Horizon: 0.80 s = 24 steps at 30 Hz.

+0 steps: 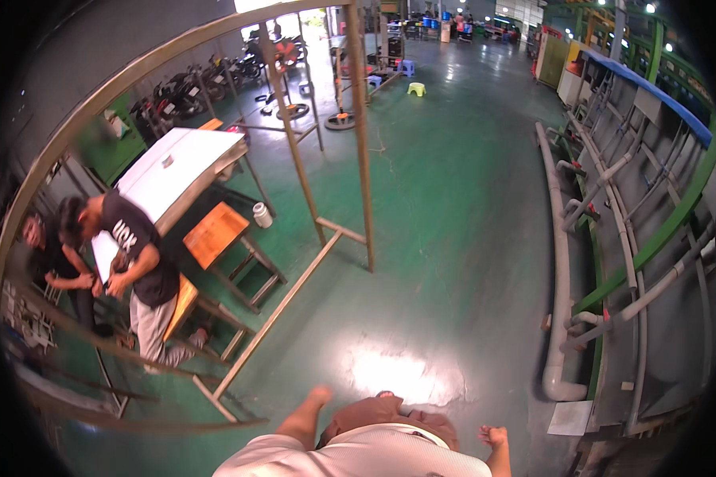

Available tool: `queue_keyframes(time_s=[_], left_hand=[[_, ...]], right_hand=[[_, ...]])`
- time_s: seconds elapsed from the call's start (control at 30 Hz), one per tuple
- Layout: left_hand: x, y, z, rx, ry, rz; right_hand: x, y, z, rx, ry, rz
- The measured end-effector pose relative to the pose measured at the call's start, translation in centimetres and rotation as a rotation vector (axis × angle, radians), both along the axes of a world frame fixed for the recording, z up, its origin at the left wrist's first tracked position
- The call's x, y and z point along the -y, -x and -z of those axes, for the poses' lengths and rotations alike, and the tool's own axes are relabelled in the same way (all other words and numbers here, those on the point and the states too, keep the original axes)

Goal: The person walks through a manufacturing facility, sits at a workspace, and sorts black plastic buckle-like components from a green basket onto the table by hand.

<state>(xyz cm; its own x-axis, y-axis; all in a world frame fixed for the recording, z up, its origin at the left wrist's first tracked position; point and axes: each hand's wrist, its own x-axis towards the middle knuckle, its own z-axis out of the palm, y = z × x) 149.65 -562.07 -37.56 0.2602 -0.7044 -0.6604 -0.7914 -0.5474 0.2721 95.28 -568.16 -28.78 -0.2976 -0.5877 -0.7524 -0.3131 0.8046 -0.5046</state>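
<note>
Green floor [453, 238], glossy, under both your hands, nothing held.
Your left hand [320, 394] hangs over it, fingers together; your right hand [492, 435] loosely curled, grip empty. Metal frame [358, 135] stands left; two people work at white tabletop [175, 171].

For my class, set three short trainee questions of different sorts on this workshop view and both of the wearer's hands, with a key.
1. True or false: the left hand grips a tool.
2. What colour is the small plastic stool far down the glossy green floor? A red, B yellow-green, C black.
3. Fill in: the right hand holds ____.

Key: 1 false, it is bare and holds no tool. 2 B. 3 nothing; its fingers are spread.
</note>
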Motion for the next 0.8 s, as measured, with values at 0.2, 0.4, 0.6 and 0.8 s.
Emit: queue_keyframes(time_s=[0.2,0.4,0.6,0.8], left_hand=[[43.8,5.5,-18.3,-0.367,0.73,0.013],[57.9,9.3,-10.0,-0.391,0.602,-0.056],[35.0,-2.2,7.9,-0.211,-0.448,-0.174],[43.3,-0.8,2.1,-0.125,-0.639,-0.66]], right_hand=[[10.7,5.5,1.7,0.087,-0.06,0.309],[29.1,13.3,5.5,0.287,0.112,0.472],[63.5,1.1,-1.3,0.063,0.26,-0.08],[86.2,-5.1,-1.7,0.06,0.321,-0.198]])
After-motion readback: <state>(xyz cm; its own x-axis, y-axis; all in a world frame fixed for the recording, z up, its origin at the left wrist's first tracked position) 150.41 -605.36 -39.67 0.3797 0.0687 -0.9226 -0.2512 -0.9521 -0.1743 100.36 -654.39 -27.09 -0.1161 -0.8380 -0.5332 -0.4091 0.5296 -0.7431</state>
